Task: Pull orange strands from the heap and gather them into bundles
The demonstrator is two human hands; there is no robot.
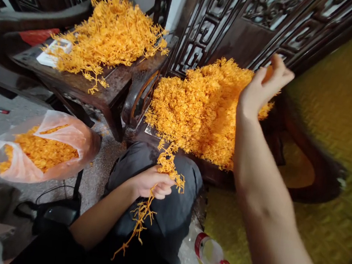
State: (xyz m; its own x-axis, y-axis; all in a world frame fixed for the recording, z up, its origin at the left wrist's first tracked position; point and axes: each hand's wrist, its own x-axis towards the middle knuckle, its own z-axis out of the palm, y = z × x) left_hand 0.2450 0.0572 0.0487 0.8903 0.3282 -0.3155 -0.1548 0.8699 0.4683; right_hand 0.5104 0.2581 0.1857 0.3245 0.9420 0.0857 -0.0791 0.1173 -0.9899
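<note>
My left hand [155, 183] is closed around a branching orange strand [142, 214] above my lap, with parts of the strand sticking out above and below the fist. Raised over the right side of a large orange heap [192, 108] is my right hand [266, 85], its fingers bent and partly spread. Whether anything is between those fingers cannot be made out. The large heap lies on a dark carved wooden seat. A second pile of orange pieces [120, 34] rests on the wooden table [113, 87] at the upper left, partly over a white object [55, 52].
An open plastic bag [89, 138] of small orange pieces stands on the floor at the left. Near it lies a black bag [58, 214]. A clear bottle with a red cap [211, 256] is at the lower right. The curved armrest [321, 181] juts out at the right.
</note>
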